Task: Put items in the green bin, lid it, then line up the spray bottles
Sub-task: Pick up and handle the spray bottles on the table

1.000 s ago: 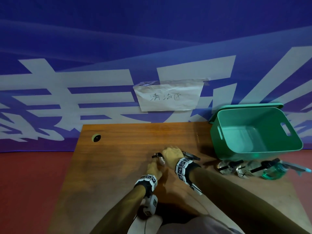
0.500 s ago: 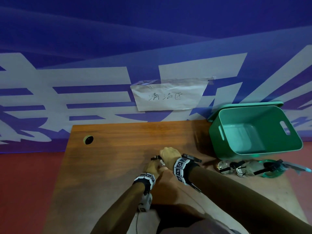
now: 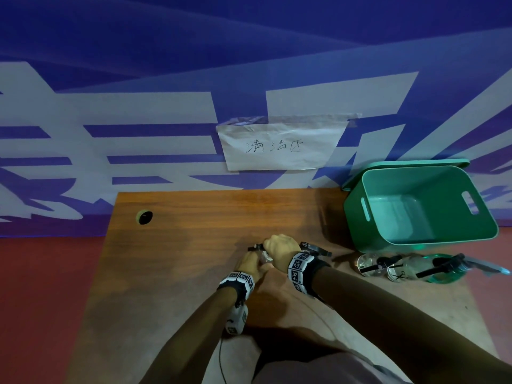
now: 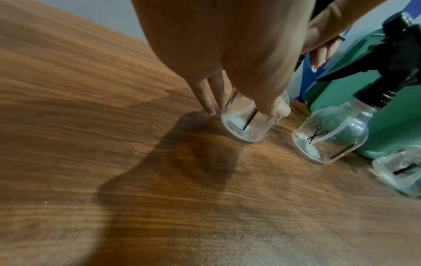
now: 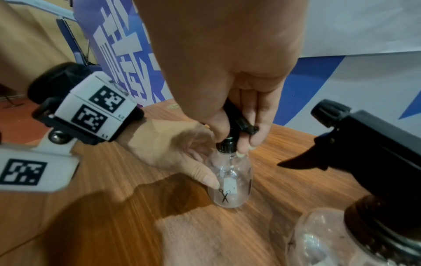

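The spray bottle (image 5: 230, 181) stands on the table (image 3: 180, 273) in both our hands (image 3: 279, 249), gripped, a second bottle (image 4: 330, 136) just beside, green bin (image 3: 368, 234) behind.

Wooden table (image 3: 171, 273), cable hole (image 3: 144, 217) near its far left corner; blue-and-white banner (image 3: 110, 128) hanging behind table, taped paper sign (image 3: 279, 146) with handwritten characters just above table's far edge; red floor (image 3: 41, 300) left of table

The head camera looked down over the table (image 3: 171, 273). Both wrist cameras sat close, sharing one clear bottle (image 5: 230, 181).
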Action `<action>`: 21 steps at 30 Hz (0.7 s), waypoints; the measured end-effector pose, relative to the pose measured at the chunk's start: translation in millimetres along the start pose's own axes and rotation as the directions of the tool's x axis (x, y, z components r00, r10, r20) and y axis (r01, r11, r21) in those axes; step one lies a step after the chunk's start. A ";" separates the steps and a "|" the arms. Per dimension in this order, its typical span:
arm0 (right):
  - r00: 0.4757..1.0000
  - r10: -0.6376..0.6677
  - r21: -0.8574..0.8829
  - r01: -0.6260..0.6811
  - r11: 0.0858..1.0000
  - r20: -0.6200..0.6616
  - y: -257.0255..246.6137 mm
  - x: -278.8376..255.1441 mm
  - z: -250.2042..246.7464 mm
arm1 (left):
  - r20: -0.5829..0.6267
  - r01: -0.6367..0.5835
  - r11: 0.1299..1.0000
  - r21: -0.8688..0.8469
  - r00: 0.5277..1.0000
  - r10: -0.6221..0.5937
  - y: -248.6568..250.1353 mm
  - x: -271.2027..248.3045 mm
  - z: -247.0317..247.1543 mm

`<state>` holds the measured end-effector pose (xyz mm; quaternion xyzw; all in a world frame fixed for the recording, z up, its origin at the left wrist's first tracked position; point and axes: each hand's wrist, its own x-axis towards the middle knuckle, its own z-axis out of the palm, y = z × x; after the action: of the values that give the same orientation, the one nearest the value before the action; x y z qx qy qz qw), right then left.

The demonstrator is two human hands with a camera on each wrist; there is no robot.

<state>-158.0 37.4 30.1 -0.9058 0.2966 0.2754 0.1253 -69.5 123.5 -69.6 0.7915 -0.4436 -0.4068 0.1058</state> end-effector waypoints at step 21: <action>0.997 0.049 0.180 -0.036 0.983 -0.067 5.1 -6.1 10.8 | -0.017 0.061 0.994 -0.090 0.998 -0.062 -2.7 3.5 13.7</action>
<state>-169.8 40.5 24.4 -0.8937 0.3435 0.2178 0.1893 -76.9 125.0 -81.8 0.8032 -0.3992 -0.4216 0.1331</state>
